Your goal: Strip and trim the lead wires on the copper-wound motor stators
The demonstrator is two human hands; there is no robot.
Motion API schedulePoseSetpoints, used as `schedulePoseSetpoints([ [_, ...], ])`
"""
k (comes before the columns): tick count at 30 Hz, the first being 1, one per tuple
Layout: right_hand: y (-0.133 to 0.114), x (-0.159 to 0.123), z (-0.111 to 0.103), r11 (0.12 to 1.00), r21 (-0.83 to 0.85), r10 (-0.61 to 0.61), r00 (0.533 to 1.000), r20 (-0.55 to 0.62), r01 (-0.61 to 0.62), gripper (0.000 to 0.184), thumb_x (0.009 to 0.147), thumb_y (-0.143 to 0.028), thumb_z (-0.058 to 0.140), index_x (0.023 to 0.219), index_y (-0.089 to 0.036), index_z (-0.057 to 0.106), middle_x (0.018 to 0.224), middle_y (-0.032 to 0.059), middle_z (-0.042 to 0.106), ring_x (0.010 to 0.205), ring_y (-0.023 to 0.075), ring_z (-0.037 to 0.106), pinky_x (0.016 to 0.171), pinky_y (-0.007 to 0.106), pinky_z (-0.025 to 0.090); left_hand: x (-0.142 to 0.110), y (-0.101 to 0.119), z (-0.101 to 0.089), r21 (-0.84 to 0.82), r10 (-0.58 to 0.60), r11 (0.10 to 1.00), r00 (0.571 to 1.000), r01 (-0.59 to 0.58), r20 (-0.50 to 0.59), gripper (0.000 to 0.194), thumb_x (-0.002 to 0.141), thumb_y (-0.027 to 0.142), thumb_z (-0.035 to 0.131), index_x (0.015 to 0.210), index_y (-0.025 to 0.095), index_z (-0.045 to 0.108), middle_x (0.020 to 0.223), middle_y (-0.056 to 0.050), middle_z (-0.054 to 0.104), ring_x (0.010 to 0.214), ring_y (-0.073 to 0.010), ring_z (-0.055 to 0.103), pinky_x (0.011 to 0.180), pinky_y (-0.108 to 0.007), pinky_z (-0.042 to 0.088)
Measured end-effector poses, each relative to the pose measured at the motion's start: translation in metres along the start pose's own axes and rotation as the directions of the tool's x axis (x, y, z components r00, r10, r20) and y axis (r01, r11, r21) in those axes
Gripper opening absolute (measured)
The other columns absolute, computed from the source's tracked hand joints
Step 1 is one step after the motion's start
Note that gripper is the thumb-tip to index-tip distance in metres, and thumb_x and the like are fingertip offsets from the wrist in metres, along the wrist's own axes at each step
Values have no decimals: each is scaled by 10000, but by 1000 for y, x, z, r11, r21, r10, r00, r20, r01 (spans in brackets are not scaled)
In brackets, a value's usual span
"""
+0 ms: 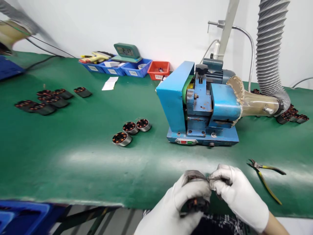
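Observation:
My left hand point(186, 199), in a white glove, is wrapped round a motor stator point(197, 204) with dark body and copper windings. The fingers hide much of it. Close against its right side, my right hand point(231, 186), gloved too, is closed in a pinch; whatever lies between its fingertips is too small to make out. Yellow-handled cutting pliers point(265, 176) lie with their jaws apart on the green table, right of my right hand. Three more stators point(129, 129) with metal rims sit on the table ahead and to the left.
A blue belt-grinding machine point(200, 107) stands in front of my hands, joined to a grey duct hose point(271, 45). Several stators point(49, 99) lie far left, others point(290, 116) far right. Blue bins point(137, 70), a red bin point(158, 70) and a clock point(126, 51) line the wall.

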State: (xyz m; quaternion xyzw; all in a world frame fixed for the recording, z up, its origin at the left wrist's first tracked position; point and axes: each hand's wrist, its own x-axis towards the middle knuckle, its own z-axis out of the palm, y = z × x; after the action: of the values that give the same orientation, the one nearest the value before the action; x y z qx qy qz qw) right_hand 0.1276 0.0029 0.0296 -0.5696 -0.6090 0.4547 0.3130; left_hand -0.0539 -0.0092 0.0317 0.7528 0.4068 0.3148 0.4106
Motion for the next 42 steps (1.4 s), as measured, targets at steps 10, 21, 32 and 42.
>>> schedulePoseSetpoints([
  [10, -2, -7, -9, 961, 255, 97, 993, 60, -109, 90, 693, -204, 603, 736, -194, 682, 604, -15, 574, 419, 88, 453, 424, 212, 372, 3, -12, 19, 178, 92, 982, 982, -62, -165, 612, 701, 68, 674, 1204, 311, 424, 1160, -47, 496, 1057, -179, 538, 902, -287, 492],
  [21, -4, -2, 1, 922, 338, 178, 982, 69, -191, 134, 656, -253, 559, 570, -161, 606, 530, -28, 475, 384, 77, 399, 382, 209, 321, -1, -9, 10, 129, 111, 988, 978, -88, -178, 534, 777, 25, 555, 1217, 310, 451, 1175, -48, 502, 1124, -175, 500, 946, -317, 469],
  [32, 40, 7, 11, 972, 27, 228, 959, 167, -235, 279, 847, -327, 409, 738, -126, 570, 460, -22, 460, 388, 122, 434, 405, 240, 373, 8, -46, 39, 533, 283, 829, 949, -169, -139, 443, 781, -5, 472, 1179, 189, 481, 1084, -126, 564, 1005, -243, 569, 806, -385, 525],
  [42, 30, 23, -39, 484, -751, -45, 870, 491, 449, 368, 719, 21, 470, 936, -199, 671, 747, 54, 561, 563, 160, 508, 540, 279, 334, 14, -64, 29, 327, -43, 945, 998, 28, 38, 508, 636, 213, 774, 1075, 203, 520, 1116, -72, 603, 1140, -245, 510, 1081, -525, 273],
])
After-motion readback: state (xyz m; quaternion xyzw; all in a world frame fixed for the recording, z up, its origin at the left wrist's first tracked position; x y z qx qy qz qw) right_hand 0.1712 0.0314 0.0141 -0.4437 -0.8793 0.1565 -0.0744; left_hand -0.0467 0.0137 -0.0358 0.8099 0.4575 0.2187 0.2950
